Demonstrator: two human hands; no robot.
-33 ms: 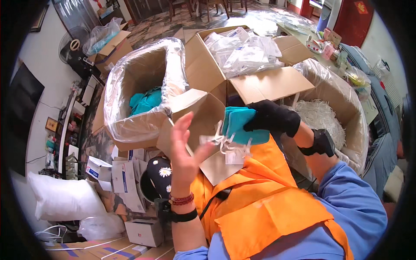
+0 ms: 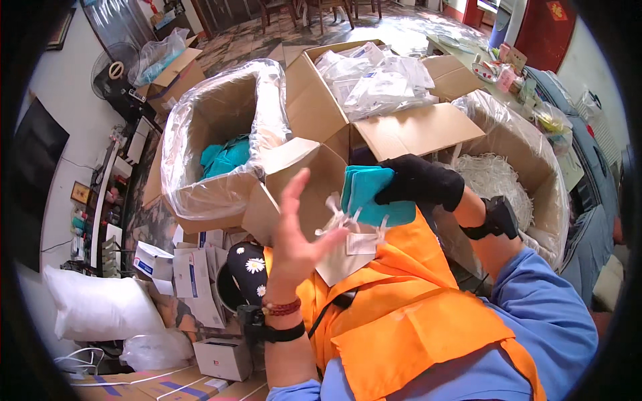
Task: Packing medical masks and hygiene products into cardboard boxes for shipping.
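Observation:
My right hand (image 2: pixel 421 184), in a black glove, grips a small stack of folded teal fabric pieces (image 2: pixel 368 187) over my lap. White strings (image 2: pixel 341 212) and a small white tag (image 2: pixel 361 244) hang from the fabric's lower left side. Bare and open, my left hand (image 2: pixel 297 227) is raised just left of the strings, its fingers apart and the thumb pointing toward them. Whether the thumb touches a string I cannot tell. Behind both hands stands an open cardboard box (image 2: pixel 307 170), partly hidden by them.
At left, a plastic-lined carton (image 2: pixel 184 200) holds teal fabric (image 2: pixel 224 157). Packaged items in clear bags (image 2: pixel 381 80) fill a box ahead. A lined carton at right contains white strings (image 2: pixel 495 180). Flattened small boxes (image 2: pixel 194 281) and a white pillow (image 2: pixel 107 304) lie at lower left.
My left hand has shifted slightly right, and its thumb is nearer the strings. The right hand and the teal fabric pieces have hardly moved.

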